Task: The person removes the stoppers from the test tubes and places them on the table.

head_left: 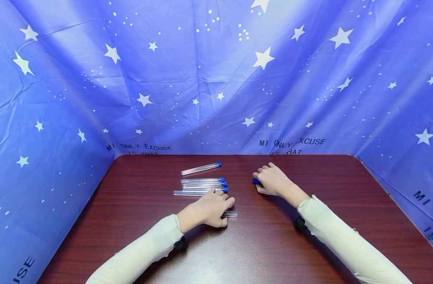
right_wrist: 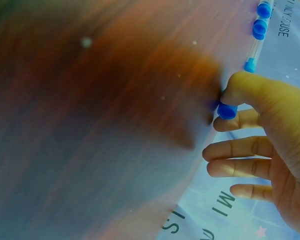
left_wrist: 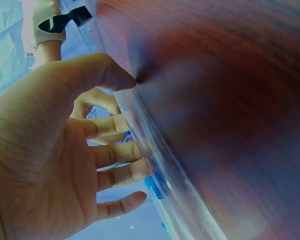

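My left hand (head_left: pixel 211 208) is low over the table, holding a clear, uncapped test tube (head_left: pixel 232 214) between thumb and fingers. In the left wrist view that test tube (left_wrist: pixel 162 155) runs along the fingertips, with the thumb at its near end. Further right, my right hand (head_left: pixel 275 180) pinches a loose blue cap (right_wrist: pixel 227 110) between thumb and index finger, at the tabletop. The other right-hand fingers extend without holding anything. Just beyond my left hand lie several blue-capped test tubes (head_left: pixel 202 184) side by side, the nearest partly hidden by that hand.
One more capped test tube (head_left: pixel 200 169) lies at a slant behind the row. The dark red wooden table (head_left: pixel 308 252) extends around both hands. A blue curtain (head_left: pixel 216 79) with white stars encloses its back and sides.
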The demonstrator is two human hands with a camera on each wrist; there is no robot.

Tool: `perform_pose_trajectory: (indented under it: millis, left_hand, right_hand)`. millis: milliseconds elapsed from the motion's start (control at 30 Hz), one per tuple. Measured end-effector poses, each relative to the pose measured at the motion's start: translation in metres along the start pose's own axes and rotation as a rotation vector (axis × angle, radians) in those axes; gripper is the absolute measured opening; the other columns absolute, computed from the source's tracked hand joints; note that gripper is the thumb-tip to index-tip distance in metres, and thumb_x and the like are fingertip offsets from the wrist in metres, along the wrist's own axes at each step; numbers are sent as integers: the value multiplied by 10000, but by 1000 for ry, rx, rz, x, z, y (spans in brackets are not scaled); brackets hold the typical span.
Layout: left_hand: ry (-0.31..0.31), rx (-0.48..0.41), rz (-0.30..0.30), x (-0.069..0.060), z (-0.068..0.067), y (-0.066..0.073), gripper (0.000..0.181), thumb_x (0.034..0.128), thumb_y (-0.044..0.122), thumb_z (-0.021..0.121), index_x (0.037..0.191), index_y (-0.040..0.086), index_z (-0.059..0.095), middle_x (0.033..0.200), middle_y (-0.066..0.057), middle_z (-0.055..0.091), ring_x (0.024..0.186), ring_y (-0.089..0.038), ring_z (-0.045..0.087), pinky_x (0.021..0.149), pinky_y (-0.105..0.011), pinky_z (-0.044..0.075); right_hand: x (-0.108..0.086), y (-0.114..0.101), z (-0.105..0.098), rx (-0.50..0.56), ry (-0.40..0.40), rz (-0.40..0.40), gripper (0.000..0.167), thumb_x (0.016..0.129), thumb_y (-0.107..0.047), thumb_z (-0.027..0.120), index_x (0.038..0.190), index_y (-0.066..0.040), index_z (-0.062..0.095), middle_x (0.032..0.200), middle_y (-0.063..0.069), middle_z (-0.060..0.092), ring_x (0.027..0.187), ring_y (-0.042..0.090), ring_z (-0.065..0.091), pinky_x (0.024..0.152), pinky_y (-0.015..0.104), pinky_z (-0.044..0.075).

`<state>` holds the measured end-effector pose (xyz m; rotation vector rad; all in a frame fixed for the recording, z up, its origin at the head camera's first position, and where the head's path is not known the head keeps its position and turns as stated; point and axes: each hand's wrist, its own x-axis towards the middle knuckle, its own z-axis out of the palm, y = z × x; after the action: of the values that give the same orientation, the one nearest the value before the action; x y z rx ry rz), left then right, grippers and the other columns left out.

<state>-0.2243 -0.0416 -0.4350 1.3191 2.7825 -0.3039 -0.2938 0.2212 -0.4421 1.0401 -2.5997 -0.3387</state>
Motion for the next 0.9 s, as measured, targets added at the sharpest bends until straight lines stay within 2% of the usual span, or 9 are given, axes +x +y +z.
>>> perform_pose_trajectory:
  millis: [167, 300, 533, 633, 700, 800, 900]
  left_hand:
    - [50, -31, 12, -4, -4, -4, 423, 842, 454, 706, 1128, 199, 526, 1051, 41, 659, 1070, -180, 641, 989, -452, 515]
    - [100, -73, 7, -10, -12, -11, 458, 819, 496, 727, 1117, 201, 543, 1051, 34, 660, 1076, -186, 651, 988, -468, 512]
    - [163, -162, -43, -20, -23, -32, 431, 877, 455, 691, 1180, 165, 593, 1189, -18, 699, 1174, -235, 635, 1056, -539, 454]
    - [210, -149, -72, -23, -24, -43, 482, 872, 415, 709, 1246, 129, 603, 1211, -49, 707, 1184, -270, 636, 1076, -571, 448]
    - [247, -121, -81, -24, -23, -49, 488, 845, 386, 742, 1233, 117, 617, 1174, -64, 716, 1147, -284, 652, 1060, -571, 466]
    - [289, -83, -88, -24, -19, -58, 408, 802, 355, 787, 1121, 143, 644, 1085, -41, 719, 1078, -277, 668, 1034, -575, 489]
    - [303, -68, -101, -24, -14, -64, 330, 767, 331, 815, 1001, 174, 645, 985, -2, 707, 1007, -248, 678, 1004, -561, 506]
  right_hand:
    - [2, 1, 0, 26, 33, 5, 234, 751, -269, 770, 865, -96, 663, 776, 68, 648, 759, 286, 646, 739, 457, 477]
    - [4, 1, -1, 58, 74, 10, 240, 730, -257, 758, 862, -96, 638, 768, 66, 632, 752, 290, 641, 731, 469, 479]
    - [15, -13, -19, 166, 164, 11, 213, 800, -256, 722, 947, -106, 690, 839, 54, 672, 814, 266, 675, 772, 447, 492]
    - [22, -24, -29, 217, 191, -13, 228, 830, -262, 723, 1003, -114, 720, 905, 48, 709, 857, 247, 698, 793, 433, 505]
    - [27, -33, -34, 247, 203, -34, 218, 839, -261, 721, 1006, -121, 725, 922, 36, 716, 862, 228, 698, 785, 412, 506]
    - [34, -45, -40, 318, 203, -59, 190, 843, -257, 721, 989, -135, 722, 869, -3, 682, 785, 174, 647, 738, 365, 486]
    - [40, -56, -42, 405, 172, -69, 182, 838, -255, 729, 978, -139, 714, 792, -20, 618, 699, 115, 546, 685, 319, 440]
